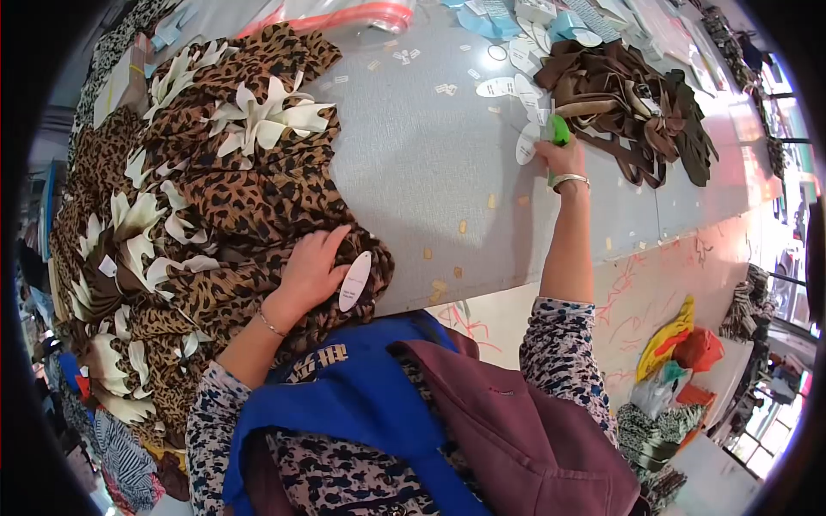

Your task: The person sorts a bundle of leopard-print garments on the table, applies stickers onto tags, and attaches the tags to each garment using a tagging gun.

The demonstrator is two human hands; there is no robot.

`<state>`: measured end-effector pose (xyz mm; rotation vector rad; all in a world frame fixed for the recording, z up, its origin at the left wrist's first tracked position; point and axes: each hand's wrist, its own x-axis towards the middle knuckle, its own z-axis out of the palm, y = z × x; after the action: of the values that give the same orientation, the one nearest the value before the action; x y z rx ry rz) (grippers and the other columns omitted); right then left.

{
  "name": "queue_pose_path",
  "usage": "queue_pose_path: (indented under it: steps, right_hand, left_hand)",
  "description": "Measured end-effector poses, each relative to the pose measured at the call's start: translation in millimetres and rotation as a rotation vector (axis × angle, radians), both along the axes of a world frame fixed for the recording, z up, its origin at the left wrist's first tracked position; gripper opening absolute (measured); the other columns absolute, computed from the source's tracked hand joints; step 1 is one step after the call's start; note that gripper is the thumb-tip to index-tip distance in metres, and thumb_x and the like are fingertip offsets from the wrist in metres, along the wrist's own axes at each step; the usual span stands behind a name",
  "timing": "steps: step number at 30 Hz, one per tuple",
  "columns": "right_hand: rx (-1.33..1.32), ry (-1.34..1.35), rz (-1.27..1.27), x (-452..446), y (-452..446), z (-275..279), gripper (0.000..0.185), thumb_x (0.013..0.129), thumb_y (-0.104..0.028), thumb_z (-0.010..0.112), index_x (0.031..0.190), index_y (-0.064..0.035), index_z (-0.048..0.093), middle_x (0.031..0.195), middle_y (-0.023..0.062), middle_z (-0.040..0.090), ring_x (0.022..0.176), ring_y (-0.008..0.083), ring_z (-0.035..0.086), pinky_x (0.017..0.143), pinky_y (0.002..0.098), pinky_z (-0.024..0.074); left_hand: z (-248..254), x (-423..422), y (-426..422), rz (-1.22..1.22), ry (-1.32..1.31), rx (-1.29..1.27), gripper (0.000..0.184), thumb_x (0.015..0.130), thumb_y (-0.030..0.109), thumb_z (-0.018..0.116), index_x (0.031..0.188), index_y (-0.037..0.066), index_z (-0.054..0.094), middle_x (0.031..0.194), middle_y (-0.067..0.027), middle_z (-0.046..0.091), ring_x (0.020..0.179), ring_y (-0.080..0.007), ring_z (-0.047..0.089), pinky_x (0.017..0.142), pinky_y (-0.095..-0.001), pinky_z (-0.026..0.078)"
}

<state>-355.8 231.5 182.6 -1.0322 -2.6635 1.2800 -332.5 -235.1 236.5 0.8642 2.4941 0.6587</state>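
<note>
My left hand [308, 273] lies on a pile of leopard-print garments [258, 202] with pale petal-like trim, its fingers stretched out over the cloth. A white oval hang tag [354, 282] with small print rests against its thumb. Reaching across to the far right of the table, my right hand [564, 161] is closed on a small bright green tool [560, 130]; most of it is hidden by the fingers, so its kind does not show. White oval tags [526, 144] lie just beside that hand. Just right of it is a heap of brown fabric straps [619, 95].
Small paper scraps [446, 89] are scattered over the grey table [413, 172]. Light blue and white papers [508, 21] and a red-edged plastic bag [344, 15] lie along the far edge. Yellow and red bags [688, 348] are at the lower right, with printed fabric [658, 430] below.
</note>
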Motion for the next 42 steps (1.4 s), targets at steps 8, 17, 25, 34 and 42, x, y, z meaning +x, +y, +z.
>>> queue_pose_path:
  steps: [8,17,25,34,42]
  right_hand:
    - [0.403,-0.013,-0.056,-6,-37,1,0.06,0.063,-0.034,0.08,0.104,0.0031,0.056,0.1,0.0229,0.065,0.093,0.0352,0.063,0.081,0.0419,0.0494]
    - [0.316,-0.094,-0.032,-13,-67,-2,0.066,0.064,-0.027,0.081,0.117,-0.0019,0.048,0.107,0.0224,0.063,0.101,0.0393,0.06,0.087,0.0433,0.0481]
    - [0.261,0.059,0.109,9,-104,5,0.058,0.066,-0.016,0.078,0.116,-0.001,0.052,0.097,0.0186,0.067,0.084,0.0335,0.066,0.072,0.0424,0.0514]
    - [-1.061,0.174,0.058,44,-221,45,0.039,0.072,-0.004,0.074,0.109,-0.0019,0.061,0.081,0.0042,0.063,0.065,0.0132,0.059,0.059,0.028,0.0476]
    - [-1.189,0.183,0.039,65,-242,59,0.019,0.079,-0.014,0.071,0.091,-0.0006,0.064,0.075,0.0049,0.064,0.068,0.0136,0.061,0.06,0.0268,0.0491]
  left_hand:
    - [9,10,19,-0.248,-0.52,-0.138,0.037,0.082,0.04,0.065,0.079,0.004,0.069,0.087,-0.0172,0.065,0.079,-0.0333,0.062,0.067,-0.0389,0.048]
    - [-27,15,20,-0.023,-0.047,0.294,0.036,0.083,0.034,0.065,0.07,0.001,0.067,0.071,-0.0156,0.059,0.07,-0.0313,0.058,0.063,-0.0406,0.046]
    - [-10,10,28,0.177,-0.514,0.229,0.021,0.082,0.02,0.071,0.085,0.002,0.06,0.073,-0.0036,0.062,0.071,-0.0084,0.058,0.063,-0.0247,0.046]
    - [-10,-2,60,0.496,-0.782,0.64,0.035,0.08,0.023,0.074,0.1,-0.001,0.059,0.084,-0.0059,0.065,0.072,-0.0103,0.061,0.062,-0.024,0.051]
    - [-9,-2,49,0.607,-0.902,0.77,0.017,0.089,0.017,0.066,0.096,0.002,0.06,0.078,-0.0034,0.065,0.065,-0.0086,0.06,0.057,-0.0222,0.051]
